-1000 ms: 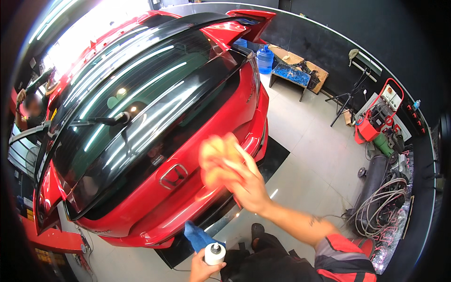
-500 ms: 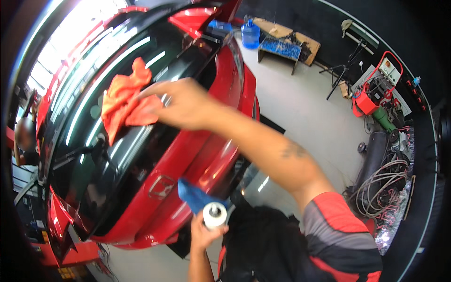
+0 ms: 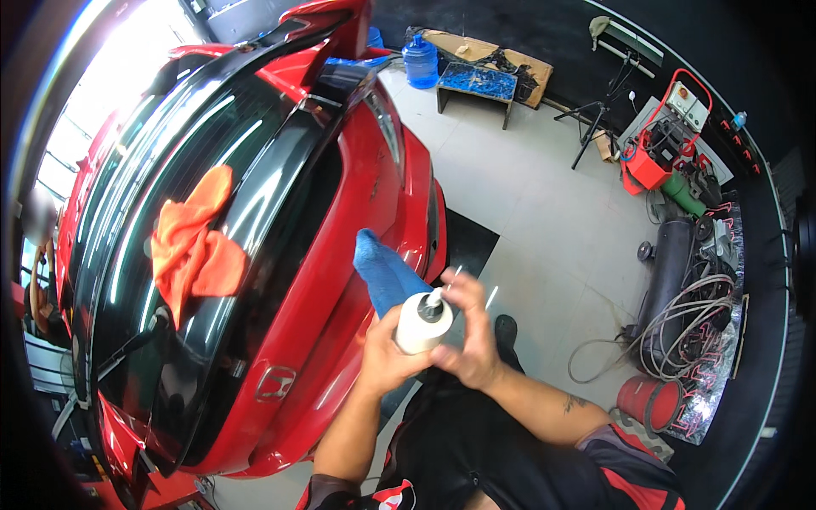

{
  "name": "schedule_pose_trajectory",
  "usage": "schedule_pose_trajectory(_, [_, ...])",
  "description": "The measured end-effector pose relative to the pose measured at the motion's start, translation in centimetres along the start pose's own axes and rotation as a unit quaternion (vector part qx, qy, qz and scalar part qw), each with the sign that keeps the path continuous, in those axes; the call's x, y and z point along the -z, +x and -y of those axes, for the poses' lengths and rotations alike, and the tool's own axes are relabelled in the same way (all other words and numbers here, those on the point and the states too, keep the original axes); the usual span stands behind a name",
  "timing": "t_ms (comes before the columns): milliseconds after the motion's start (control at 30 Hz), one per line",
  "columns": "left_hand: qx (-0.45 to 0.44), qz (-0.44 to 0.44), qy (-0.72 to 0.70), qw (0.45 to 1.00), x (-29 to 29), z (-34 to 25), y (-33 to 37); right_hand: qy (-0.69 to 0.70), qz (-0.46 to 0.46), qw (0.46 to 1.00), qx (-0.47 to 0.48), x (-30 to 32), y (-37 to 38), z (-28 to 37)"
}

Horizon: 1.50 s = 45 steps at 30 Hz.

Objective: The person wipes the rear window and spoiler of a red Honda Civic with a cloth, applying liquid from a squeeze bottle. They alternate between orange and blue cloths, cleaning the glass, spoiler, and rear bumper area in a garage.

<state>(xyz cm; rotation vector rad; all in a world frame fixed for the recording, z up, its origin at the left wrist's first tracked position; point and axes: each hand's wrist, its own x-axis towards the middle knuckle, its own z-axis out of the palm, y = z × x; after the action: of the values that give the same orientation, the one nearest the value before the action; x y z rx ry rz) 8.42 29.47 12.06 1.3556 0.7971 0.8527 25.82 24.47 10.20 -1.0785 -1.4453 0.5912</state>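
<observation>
In front of my body, my left hand (image 3: 387, 350) is wrapped round a white bottle (image 3: 418, 330) with a dark collar and a white nozzle tip. A blue cloth (image 3: 382, 268) sticks out beyond the bottle from the same hand; how the fingers grip it is hidden. Close by the bottle's right side is my right hand (image 3: 476, 340), its fingers apart and slightly blurred, with the thumb near the bottle's lower part. An orange cloth (image 3: 195, 251) lies crumpled on the rear window of a red car (image 3: 310, 340).
A blue water jug (image 3: 420, 61) and a low blue-topped bench (image 3: 478, 81) stand at the back. Along the right are a tripod (image 3: 591, 127), a red wheeled machine (image 3: 650, 170), a dark tank (image 3: 663, 263), coiled hose (image 3: 697, 319) and a red bucket (image 3: 648, 401). Another person (image 3: 44, 289) is at far left.
My right hand has let go of the orange cloth, leaving it on the window, and come back beside the bottle. The bottle and blue cloth have risen slightly to the right in view.
</observation>
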Motion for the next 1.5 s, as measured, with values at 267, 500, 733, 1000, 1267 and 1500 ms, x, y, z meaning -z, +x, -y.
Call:
schedule_pose_trajectory(267, [-0.095,0.007,0.360,0.928,-9.8,-1.8,5.8,0.393,-0.074,0.888,-0.226,8.5,1.9,-5.1])
schedule_pose_trajectory(500, [-0.093,-0.026,0.579,0.810,-14.4,-2.7,8.1,0.322,0.130,0.937,-0.050,21.0,8.4,-6.0])
schedule_pose_trajectory(733, [-0.150,-0.063,0.633,0.757,-17.7,-2.4,10.6,0.227,0.194,0.943,-0.144,25.9,11.8,-6.2])
schedule_pose_trajectory(1000, [-0.106,-0.047,0.563,0.819,-18.4,-0.1,11.1,0.160,0.238,0.943,-0.167,27.7,12.6,-6.3])
schedule_pose_trajectory(1267, [-0.091,0.017,-0.002,0.996,-19.3,-2.4,14.7,0.145,0.386,0.900,-0.140,29.2,15.2,-4.2])
schedule_pose_trajectory(1500, [0.056,0.061,-0.041,0.996,-17.7,-1.5,16.5,0.167,0.397,0.870,-0.241,31.5,15.8,-5.1])
